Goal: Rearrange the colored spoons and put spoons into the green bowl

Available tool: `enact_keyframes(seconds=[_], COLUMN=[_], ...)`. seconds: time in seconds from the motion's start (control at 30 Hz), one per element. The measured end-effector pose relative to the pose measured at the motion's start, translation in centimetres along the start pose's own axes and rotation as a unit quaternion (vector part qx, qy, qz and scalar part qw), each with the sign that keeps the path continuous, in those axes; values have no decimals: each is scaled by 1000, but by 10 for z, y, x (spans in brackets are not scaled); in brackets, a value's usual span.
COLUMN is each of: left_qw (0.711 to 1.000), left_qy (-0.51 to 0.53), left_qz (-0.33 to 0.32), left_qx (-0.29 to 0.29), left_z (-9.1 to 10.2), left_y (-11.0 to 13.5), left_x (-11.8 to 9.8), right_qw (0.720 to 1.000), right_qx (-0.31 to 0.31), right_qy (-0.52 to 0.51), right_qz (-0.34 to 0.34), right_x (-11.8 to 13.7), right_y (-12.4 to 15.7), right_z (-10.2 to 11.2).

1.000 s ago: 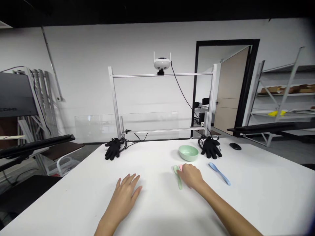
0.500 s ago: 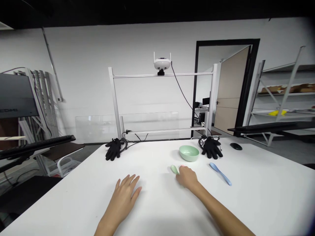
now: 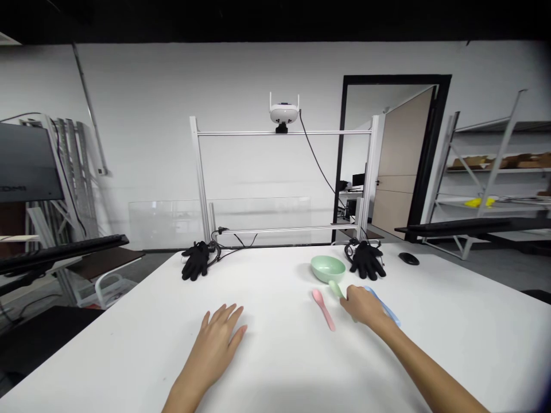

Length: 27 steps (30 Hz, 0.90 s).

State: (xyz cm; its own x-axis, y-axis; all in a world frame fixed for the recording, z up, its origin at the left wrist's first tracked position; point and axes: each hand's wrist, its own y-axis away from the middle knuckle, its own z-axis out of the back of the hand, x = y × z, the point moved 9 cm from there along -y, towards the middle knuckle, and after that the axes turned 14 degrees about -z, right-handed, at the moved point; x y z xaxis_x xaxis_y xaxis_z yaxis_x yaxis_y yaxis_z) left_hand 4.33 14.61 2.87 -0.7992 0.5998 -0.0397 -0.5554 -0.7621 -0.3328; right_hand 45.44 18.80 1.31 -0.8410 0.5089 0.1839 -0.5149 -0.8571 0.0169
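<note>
"The green spoon (image 3: pixel 336 288) had shifted rightward, just before the bowl (image 3: pixel 322 275), the right hand's grip (image 3: pixel 364 304) pinching it."

"And the left hand (image 3: pixel 217 344)?"

"Spread, empty. Repositioning seemed underway; next probably called for steady placement."

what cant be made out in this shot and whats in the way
- Green spoon: in the head view, most of its handle is hidden by the right hand, so the exact finger placement cannot be seen.
- Blue spoon: head view, partly covered by the same hand.
- Monitor: head view, cut off by the left edge.
- Brown items on the shelf: head view, too small to identify.
</note>
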Motion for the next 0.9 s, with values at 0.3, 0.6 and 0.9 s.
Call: enact_keyframes(seconds=[0.3, 0.6, 0.9], left_qw=[1000, 1000, 1000], left_qy=[-8, 0, 1], left_qz=[8, 8, 11], left_qx=[22, 19, 22], left_z=[1, 0, 0], left_y=[0, -1, 0], left_x=[-1, -1, -1], right_qw=[999, 1000, 1000], right_qx=[15, 6, 12], right_qy=[34, 16, 12], right_qz=[-14, -14, -21], right_x=[-20, -22, -24], right_y=[-16, -21, -18], right_z=[-30, -34, -34])
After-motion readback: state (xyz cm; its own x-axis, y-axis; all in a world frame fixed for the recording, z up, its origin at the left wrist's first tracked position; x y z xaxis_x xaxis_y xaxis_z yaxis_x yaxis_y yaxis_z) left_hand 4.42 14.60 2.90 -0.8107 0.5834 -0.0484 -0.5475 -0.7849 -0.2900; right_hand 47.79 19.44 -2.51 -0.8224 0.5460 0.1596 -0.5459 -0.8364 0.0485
